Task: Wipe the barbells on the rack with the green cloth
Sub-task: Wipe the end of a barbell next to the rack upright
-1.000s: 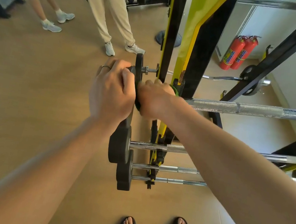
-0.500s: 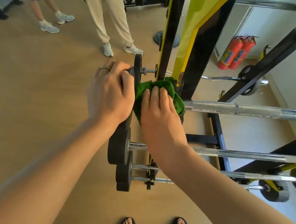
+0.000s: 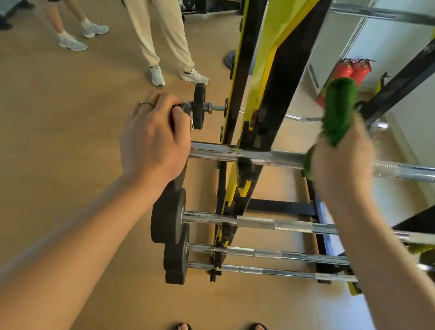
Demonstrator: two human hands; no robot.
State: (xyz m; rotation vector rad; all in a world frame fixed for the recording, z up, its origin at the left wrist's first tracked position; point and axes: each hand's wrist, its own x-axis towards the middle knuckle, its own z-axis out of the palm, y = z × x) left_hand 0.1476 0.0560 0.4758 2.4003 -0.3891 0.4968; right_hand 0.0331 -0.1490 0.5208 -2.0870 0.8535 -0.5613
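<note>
Head view, right hand (image 3: 342, 172) grips green cloth (image 3: 337, 112)

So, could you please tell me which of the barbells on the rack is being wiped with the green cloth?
The top straight barbell: the right hand wraps the green cloth around its shaft, while the left hand grips its end. The three lower barbells go untouched.

Left hand (image 3: 155, 138) gripping barbell (image 3: 268, 155) end, right hand (image 3: 343, 166) (blurred) holding green cloth (image 3: 337, 112) round its shaft
</note>
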